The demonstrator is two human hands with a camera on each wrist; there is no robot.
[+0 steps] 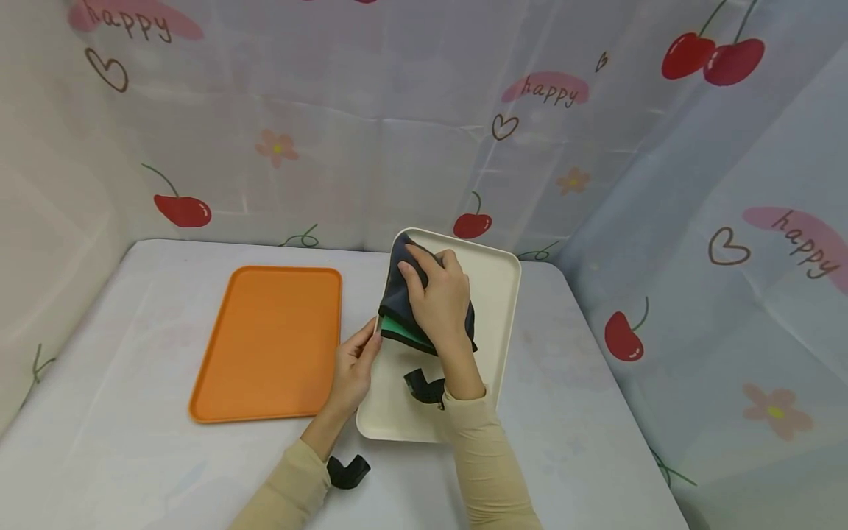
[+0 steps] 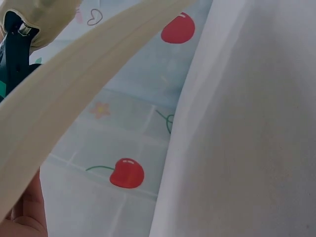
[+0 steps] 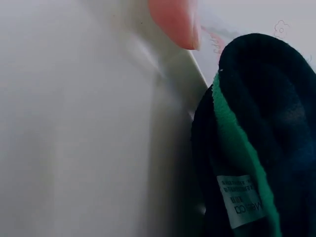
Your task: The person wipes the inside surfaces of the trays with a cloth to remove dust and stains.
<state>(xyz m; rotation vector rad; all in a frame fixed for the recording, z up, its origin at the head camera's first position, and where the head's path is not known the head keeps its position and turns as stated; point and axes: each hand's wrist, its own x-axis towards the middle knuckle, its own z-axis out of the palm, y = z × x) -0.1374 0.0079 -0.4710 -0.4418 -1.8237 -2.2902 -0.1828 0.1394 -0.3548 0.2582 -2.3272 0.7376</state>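
A cream rectangular tray (image 1: pixel 486 309) is raised at its far end, which stands above the table's back edge. My left hand (image 1: pixel 354 364) pinches its left rim, the thumb showing over the edge. In the left wrist view, the tray's side (image 2: pixel 74 84) crosses diagonally above that hand (image 2: pixel 29 212). With my right hand (image 1: pixel 437 294) I hold a folded cloth (image 1: pixel 397 291) against the tray's upper left part. The cloth is dark navy with a green inner face. Up close in the right wrist view, the cloth (image 3: pixel 276 128) shows a white printed label (image 3: pixel 241 200).
An orange tray (image 1: pixel 271 342) lies flat on the white-covered table (image 1: pixel 119 368), left of the cream one. A cherry-patterned curtain (image 1: pixel 384 147) hangs behind and along the right side. Black wrist-worn devices (image 1: pixel 349 472) sit at both forearms.
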